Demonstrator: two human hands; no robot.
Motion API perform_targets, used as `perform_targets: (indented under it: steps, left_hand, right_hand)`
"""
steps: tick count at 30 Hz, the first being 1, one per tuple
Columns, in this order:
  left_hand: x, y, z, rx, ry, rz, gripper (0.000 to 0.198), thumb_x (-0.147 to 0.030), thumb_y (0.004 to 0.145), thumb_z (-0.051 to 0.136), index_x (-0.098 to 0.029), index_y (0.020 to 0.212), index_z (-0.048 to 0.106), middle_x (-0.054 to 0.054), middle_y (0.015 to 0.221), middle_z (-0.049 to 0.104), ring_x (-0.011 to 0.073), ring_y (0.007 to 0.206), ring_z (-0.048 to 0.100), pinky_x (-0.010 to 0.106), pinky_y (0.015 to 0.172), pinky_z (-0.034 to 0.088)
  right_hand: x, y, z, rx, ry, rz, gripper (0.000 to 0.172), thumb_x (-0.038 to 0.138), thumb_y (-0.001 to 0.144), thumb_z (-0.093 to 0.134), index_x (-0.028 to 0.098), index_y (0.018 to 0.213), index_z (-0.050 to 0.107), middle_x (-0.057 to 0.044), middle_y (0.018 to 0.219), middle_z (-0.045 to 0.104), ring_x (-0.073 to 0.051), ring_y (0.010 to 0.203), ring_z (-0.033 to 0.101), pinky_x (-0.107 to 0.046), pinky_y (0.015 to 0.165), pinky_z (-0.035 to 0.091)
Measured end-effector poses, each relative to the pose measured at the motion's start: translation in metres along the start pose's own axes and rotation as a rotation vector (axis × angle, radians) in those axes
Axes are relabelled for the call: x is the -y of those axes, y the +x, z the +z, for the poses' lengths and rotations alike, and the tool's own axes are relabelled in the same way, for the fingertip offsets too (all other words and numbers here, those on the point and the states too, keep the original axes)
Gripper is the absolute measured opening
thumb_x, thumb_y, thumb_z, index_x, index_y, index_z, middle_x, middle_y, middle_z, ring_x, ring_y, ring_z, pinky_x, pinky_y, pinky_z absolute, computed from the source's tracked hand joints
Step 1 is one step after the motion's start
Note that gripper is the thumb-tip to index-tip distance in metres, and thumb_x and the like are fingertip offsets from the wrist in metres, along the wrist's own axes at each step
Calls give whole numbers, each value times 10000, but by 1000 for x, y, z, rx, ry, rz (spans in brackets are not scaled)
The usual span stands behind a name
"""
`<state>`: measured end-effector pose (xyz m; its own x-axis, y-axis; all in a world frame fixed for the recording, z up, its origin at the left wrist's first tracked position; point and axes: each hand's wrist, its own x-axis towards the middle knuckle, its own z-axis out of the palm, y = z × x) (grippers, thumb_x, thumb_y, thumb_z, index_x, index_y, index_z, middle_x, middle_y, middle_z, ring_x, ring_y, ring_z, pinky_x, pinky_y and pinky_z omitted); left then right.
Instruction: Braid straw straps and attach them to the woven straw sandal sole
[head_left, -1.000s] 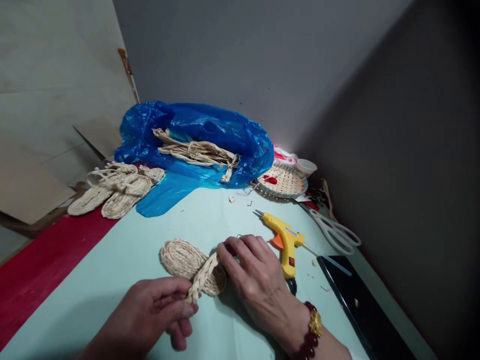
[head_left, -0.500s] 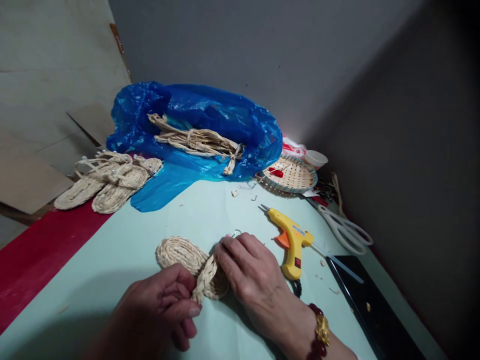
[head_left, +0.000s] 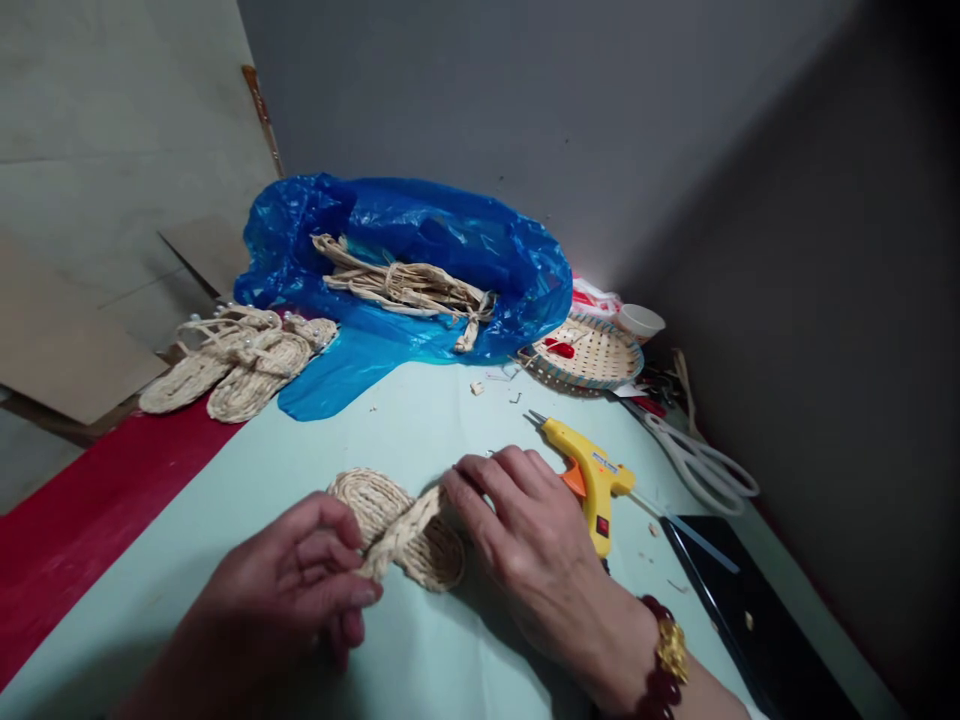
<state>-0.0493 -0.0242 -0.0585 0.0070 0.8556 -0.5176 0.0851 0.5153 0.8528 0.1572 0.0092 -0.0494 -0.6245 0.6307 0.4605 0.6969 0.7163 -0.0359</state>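
A small woven straw sole [head_left: 367, 500] lies on the pale green sheet, between my two hands. Across its narrow middle runs a braided straw strap [head_left: 409, 528], slanting from lower left to upper right. My left hand [head_left: 300, 570] pinches the strap's lower left end between thumb and fingers. At the upper right end, the bent fingers of my right hand [head_left: 525, 540] close on the strap, and the fingertips are partly hidden. Just beyond my right hand lies a yellow glue gun [head_left: 596, 475] with an orange trigger.
Behind are a blue plastic bag [head_left: 420, 215] with a bundle of dry straw [head_left: 405, 285], and finished straw sandals [head_left: 259, 370] at left. To the right are a woven basket [head_left: 600, 355], white-handled scissors [head_left: 697, 460] and a black phone-like slab [head_left: 765, 610]. Scraps dot the sheet.
My left hand has shifted left and slightly up with its strap end. The strap now looks straighter and longer across the sole. The camera view has shifted a little.
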Motion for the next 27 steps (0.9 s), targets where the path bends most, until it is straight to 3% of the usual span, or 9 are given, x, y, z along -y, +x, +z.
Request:
perform_targets:
  steps: [4, 8, 14, 19, 22, 27]
  left_hand:
    - [5, 8, -18, -8, 23, 70, 336, -359, 643, 736, -248, 747, 437, -74, 451, 636, 135, 389, 565, 235, 444, 445]
    - [3, 17, -36, 38, 37, 86, 324, -323, 703, 713, -248, 822, 421, -68, 501, 654, 151, 430, 588, 253, 463, 454]
    - [-18, 32, -41, 280, 163, 130, 218, -230, 739, 672, -221, 852, 486, -65, 609, 621, 140, 493, 599, 254, 478, 478]
    - [-30, 42, -28, 403, 180, 146, 152, -153, 728, 636, -215, 815, 528, -66, 609, 598, 127, 474, 594, 222, 423, 466]
    - [-37, 38, -23, 446, 156, 119, 180, -147, 701, 667, -218, 828, 561, -62, 613, 615, 134, 456, 605, 225, 402, 484]
    - [-50, 23, -22, 444, 88, 118, 264, -113, 657, 710, -241, 873, 629, -79, 617, 635, 129, 456, 626, 228, 437, 542]
  right_hand:
    - [-2, 26, 6, 99, -76, -100, 109, 121, 946, 544, 111, 902, 643, -78, 889, 603, -222, 793, 442, -365, 677, 336]
    - [0, 42, 16, 210, -113, -172, 132, 150, 956, 551, 132, 835, 602, -57, 843, 583, -222, 822, 440, -377, 692, 302]
    - [10, 18, 2, 376, 71, -34, 96, 145, 905, 556, 178, 817, 534, -32, 803, 591, -196, 767, 425, -374, 726, 290]
    - [19, -22, -6, 275, 170, 188, 115, 134, 918, 481, 181, 823, 527, -37, 808, 582, -202, 775, 435, -379, 726, 294]
    - [15, -31, -4, 171, 194, 273, 90, 128, 924, 486, 179, 897, 555, -40, 860, 606, -210, 803, 446, -388, 750, 315]
    - [5, -25, -8, -13, 176, 236, 110, 91, 932, 512, 163, 1000, 560, -57, 1001, 647, -203, 822, 465, -395, 773, 361]
